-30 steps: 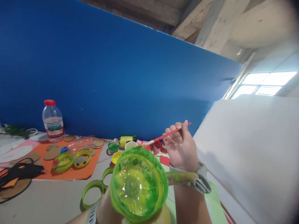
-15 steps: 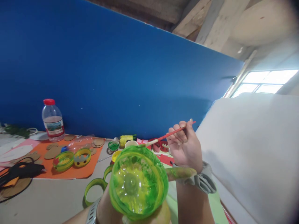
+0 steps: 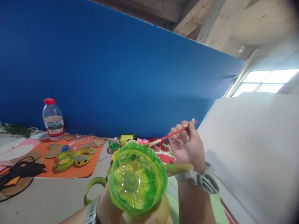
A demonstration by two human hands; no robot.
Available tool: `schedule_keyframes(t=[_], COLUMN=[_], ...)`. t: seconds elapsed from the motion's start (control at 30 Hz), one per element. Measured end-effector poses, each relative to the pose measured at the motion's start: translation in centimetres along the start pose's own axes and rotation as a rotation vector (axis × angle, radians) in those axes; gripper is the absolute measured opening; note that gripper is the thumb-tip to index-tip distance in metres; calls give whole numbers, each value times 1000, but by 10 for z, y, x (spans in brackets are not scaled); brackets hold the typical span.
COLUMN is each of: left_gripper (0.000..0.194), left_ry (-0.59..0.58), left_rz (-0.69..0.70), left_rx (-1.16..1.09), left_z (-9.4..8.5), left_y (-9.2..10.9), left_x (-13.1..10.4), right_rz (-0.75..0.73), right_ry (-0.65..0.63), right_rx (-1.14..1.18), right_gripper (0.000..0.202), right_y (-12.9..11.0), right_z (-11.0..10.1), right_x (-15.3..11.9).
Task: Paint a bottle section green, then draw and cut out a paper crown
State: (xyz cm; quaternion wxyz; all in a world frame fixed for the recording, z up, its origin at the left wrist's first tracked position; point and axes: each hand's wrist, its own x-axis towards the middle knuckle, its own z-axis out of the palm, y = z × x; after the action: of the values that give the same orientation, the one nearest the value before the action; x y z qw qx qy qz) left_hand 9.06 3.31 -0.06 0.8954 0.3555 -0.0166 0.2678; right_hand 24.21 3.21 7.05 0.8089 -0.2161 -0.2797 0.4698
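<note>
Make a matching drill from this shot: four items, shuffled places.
Items
1. Paintbrush
2. Green-painted container
3. Scrunchie
4. Red-capped bottle

Places
A. At the wrist of the right hand
B. Upright in front of the blue partition
C. Held in the left hand
D. Between the fingers of the right hand

Pairs: 1-D, 2-C, 3-A, 4-B
</note>
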Motion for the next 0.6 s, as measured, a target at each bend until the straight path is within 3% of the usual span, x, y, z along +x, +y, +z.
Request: schedule_keyframes(t=[0.13, 0.33, 0.4, 0.5, 0.6], left_gripper=[33, 53, 47, 36, 35], left_ry=[-45, -167, -289, -576, -649], left_rz=[22, 17, 6, -5, 5], left_rx=[-32, -113, -188, -346, -411], left_z=[4, 21, 23, 21, 20], left_y=[5, -2, -4, -4, 0], left_x=[-2, -20, -22, -19, -17], right_rz=[0, -26, -34, -35, -38], right_ry=[-8, -19, -33, -44, -30], right_rx=[-6, 12, 20, 33, 29], right_gripper=[52, 50, 50, 50, 52], right_y=[0, -1, -1, -1, -1], right_z=[-1, -5, -7, -9, -9], right_x=[1, 2, 3, 3, 1])
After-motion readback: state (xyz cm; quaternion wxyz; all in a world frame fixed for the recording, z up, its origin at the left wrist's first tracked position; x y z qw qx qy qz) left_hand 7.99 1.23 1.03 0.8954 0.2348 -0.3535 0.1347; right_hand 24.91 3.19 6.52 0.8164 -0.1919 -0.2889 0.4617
